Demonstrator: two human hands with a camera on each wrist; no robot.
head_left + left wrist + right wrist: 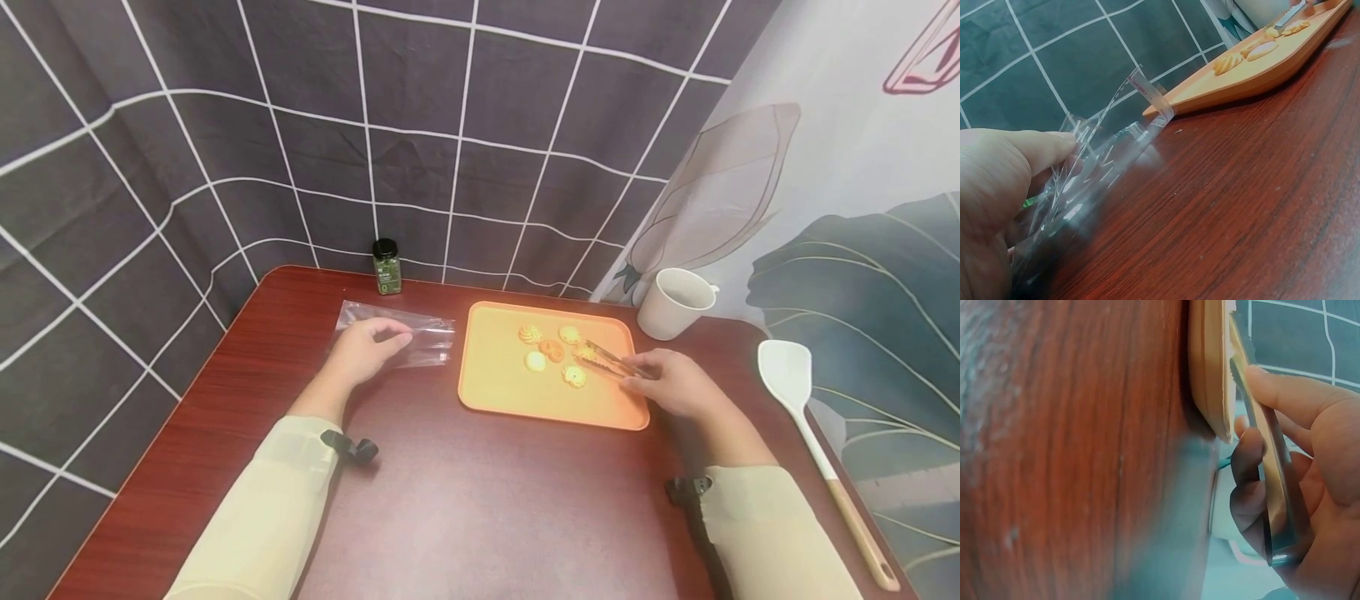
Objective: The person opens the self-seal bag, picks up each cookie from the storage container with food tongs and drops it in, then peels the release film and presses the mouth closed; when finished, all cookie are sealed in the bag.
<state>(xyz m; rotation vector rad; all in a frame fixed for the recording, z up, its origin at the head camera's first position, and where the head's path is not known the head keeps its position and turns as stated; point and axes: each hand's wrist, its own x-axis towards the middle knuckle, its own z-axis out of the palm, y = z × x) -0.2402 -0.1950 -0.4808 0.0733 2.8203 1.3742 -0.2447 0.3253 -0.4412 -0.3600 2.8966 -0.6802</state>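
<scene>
My left hand pinches a clear plastic bag between thumb and fingers. In the left wrist view the bag stands partly open, its mouth toward the tray. My right hand grips metal tongs, thumb on one side and curled fingers on the other. The tongs' tips reach over the orange tray at one of several cookies. Whether the tips pinch that cookie, I cannot tell.
Behind the bag stands a green-filled jar with a black lid. A white mug is right of the tray, near the back. A white spatula with a wooden handle lies along the right edge. Dark checked cloth hangs behind the table.
</scene>
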